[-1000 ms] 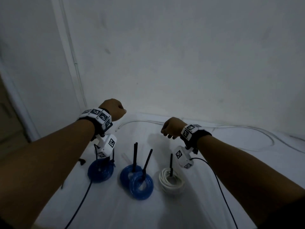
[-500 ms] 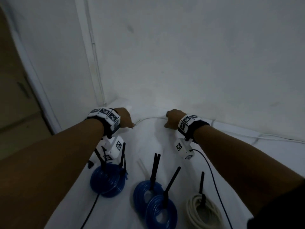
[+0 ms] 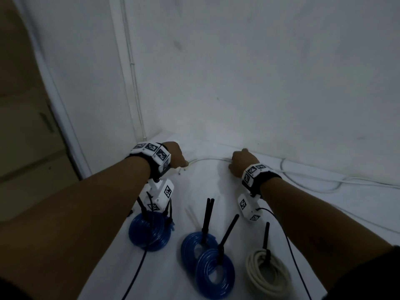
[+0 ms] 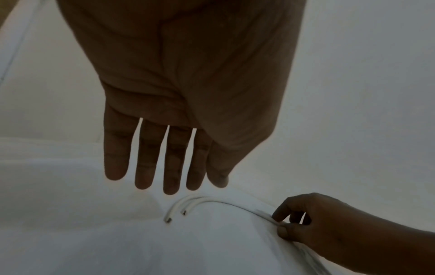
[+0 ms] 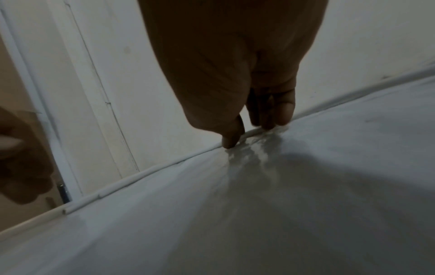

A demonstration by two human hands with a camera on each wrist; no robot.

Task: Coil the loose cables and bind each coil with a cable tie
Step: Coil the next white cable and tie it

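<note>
A loose white cable (image 3: 207, 159) lies doubled along the far edge of the white table (image 3: 216, 187). Its two cut ends (image 4: 168, 220) rest just below my left hand (image 4: 169, 178), which hovers over them with straight, spread fingers and holds nothing. My right hand (image 4: 286, 224) pinches the cable a little to the right, thumb and fingers (image 5: 231, 142) down on the cloth. Nearer to me lie three bound blue coils (image 3: 149, 233) (image 3: 192, 247) (image 3: 215, 276) and a white coil (image 3: 268, 272). Black cable ties (image 3: 207, 215) stick up from them.
White walls close the table off at the back and left, with a door frame (image 3: 54, 100) beyond the left edge. The rest of the white cable (image 3: 313, 180) loops off to the right along the back wall. Thin black wires (image 3: 287, 241) hang from both wrist cameras.
Both hands have reached forward and down to the far white cable. The left hand went from a fist to straight fingers. The right hand has pinched the cable.
</note>
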